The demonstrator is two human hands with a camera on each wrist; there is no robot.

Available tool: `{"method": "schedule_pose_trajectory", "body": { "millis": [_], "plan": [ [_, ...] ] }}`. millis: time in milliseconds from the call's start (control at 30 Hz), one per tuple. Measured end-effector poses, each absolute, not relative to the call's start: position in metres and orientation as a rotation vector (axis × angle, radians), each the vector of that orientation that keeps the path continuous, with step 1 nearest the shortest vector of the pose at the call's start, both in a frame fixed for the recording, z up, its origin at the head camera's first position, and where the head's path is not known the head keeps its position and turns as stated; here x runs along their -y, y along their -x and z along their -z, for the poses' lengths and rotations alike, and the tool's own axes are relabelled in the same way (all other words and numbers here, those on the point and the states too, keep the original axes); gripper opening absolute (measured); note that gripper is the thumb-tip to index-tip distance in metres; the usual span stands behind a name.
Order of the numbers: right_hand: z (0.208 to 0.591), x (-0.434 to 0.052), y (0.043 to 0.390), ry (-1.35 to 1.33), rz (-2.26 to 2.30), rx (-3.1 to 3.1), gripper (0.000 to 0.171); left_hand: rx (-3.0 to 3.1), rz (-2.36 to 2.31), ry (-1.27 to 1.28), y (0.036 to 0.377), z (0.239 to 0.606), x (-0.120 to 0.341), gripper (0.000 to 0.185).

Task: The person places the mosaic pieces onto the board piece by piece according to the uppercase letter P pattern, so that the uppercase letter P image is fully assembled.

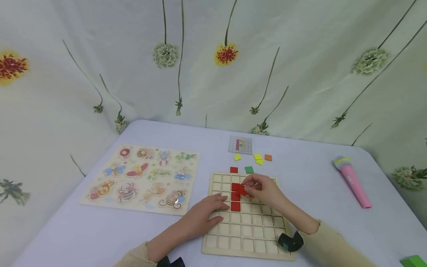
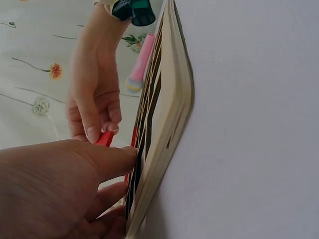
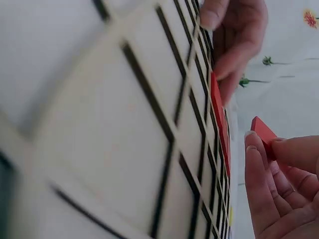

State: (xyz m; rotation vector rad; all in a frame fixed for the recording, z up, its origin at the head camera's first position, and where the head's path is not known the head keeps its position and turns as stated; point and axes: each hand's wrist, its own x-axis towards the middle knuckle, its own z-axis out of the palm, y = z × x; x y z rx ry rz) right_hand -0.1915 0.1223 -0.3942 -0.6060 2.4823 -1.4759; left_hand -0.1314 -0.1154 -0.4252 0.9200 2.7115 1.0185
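Note:
A wooden grid board lies on the white table, with three red square tiles set in one column of its cells. My right hand pinches another red tile between thumb and fingers, just above the board beside that column. In the right wrist view the tile is tilted and apart from the grid. My left hand rests on the board's left part, fingers extended, fingertips close to the red column. The left wrist view shows the left hand touching the board's face near its edge.
Behind the board lie a red tile, a green tile, yellow pieces, an orange tile and a small pattern card. An insect puzzle board is at left; a pink toy microphone and green block are at right.

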Motion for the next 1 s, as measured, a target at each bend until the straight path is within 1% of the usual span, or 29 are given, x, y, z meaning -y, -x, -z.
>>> {"method": "schedule_pose_trajectory", "body": {
  "millis": [133, 267, 567, 1000],
  "plan": [
    [0.402, -0.117, 0.169, 0.721, 1.366, -2.517, 0.011, -2.712, -1.021, -0.919, 0.131, 0.424, 0.116, 0.028],
    [0.405, -0.112, 0.159, 0.804, 1.279, -2.553, 0.012, -2.711, -1.037, -0.927, 0.131, 0.424, 0.117, 0.027],
    [0.405, -0.109, 0.151, 0.969, 1.167, -2.547, 0.013, -2.712, -1.032, -0.936, 0.130, 0.423, 0.116, 0.027],
    [0.405, -0.108, 0.149, 1.017, 1.058, -2.685, 0.010, -2.724, -1.041, -1.001, 0.130, 0.423, 0.116, 0.026]
  ]
}}
